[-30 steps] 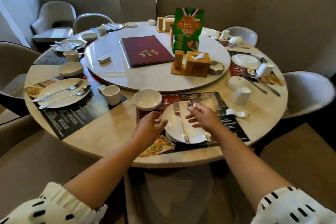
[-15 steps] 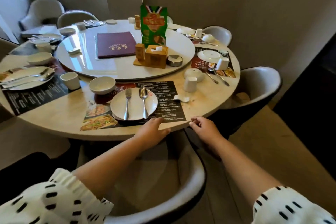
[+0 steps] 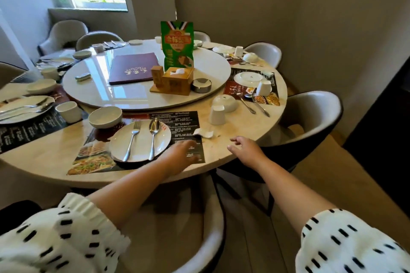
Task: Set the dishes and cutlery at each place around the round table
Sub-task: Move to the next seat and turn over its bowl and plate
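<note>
Round bench [image 3: 241, 123], head view. Both hands were bare, apart, and held nothing.

Left hand [image 3: 184, 152]: motion-blurred, low over the right end of the nearest placemat [image 3: 184, 121], just beside the plate [image 3: 142, 146]. Fingers looked stretched out. Could not tell whether they touched the mat.

Right hand [image 3: 244, 148]: over the near bench edge, right of the placemat, fingers loosely spread.

Nearest place: plate sat on the placemat, with fork [image 3: 132, 139] and spoon [image 3: 153, 134] lying side by side on it, handles toward the person. Upright bowl [image 3: 105, 117] was just beyond the plate's left side. A small white ceramic rest [image 3: 204, 133] lay off the mat's right edge.

Further right: an upturned cup [image 3: 217, 114] touched an upturned bowl [image 3: 224, 102]. Two pieces of cutlery [image 3: 251, 104] lay loose on the bench next to the bowl. Behind them a second plate [image 3: 249, 78] sat on its mat, with another upturned cup [image 3: 264, 87] at its near-right rim.

Left place: an upright cup [image 3: 67, 112] stood beside a plate bearing cutlery.

Centre: the turntable [image 3: 137, 95] carried a menu folder [image 3: 134, 68], a green sign [image 3: 176, 46], a wooden tissue box [image 3: 177, 81] and an ashtray [image 3: 201, 85].
</note>
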`<act>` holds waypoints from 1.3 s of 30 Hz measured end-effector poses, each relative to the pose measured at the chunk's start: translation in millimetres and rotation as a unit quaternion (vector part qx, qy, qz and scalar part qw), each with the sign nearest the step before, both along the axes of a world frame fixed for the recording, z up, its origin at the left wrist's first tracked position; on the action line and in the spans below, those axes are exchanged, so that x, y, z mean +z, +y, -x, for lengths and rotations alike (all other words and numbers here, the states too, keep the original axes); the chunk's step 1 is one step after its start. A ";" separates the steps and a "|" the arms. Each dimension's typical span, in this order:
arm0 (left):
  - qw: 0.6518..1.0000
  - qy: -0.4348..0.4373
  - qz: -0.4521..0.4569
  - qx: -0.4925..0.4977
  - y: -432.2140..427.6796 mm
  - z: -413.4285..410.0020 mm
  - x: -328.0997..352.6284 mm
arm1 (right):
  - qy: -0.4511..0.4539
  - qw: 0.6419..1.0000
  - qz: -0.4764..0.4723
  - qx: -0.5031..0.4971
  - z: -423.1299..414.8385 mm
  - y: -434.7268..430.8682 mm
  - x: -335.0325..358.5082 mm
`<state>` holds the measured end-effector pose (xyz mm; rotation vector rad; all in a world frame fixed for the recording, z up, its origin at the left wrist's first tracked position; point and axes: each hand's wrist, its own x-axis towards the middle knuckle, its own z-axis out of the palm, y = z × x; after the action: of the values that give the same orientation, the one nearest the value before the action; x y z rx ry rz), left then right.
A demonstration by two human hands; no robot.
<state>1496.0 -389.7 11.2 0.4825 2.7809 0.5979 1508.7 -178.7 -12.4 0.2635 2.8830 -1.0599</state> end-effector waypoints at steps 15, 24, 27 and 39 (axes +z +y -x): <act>0.991 -0.023 0.085 0.098 103.1 82.3 -25.0 | -0.002 0.979 -0.073 0.189 153.2 91.9 15.5; 0.983 -0.038 0.180 -0.026 98.1 170.1 -43.0 | -0.006 0.950 -0.144 0.276 243.8 58.6 0.8; 0.978 -0.057 0.195 -0.040 93.0 183.2 -48.8 | -0.049 0.925 -0.198 0.321 259.0 46.8 -3.2; 0.962 -0.045 0.245 -0.115 92.7 199.7 -53.7 | -0.108 0.728 -0.484 0.474 290.3 8.1 17.6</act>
<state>1296.3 -297.1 -42.5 0.6285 2.5993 -0.1190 1218.5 -170.6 5.2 -0.8987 2.4140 0.6154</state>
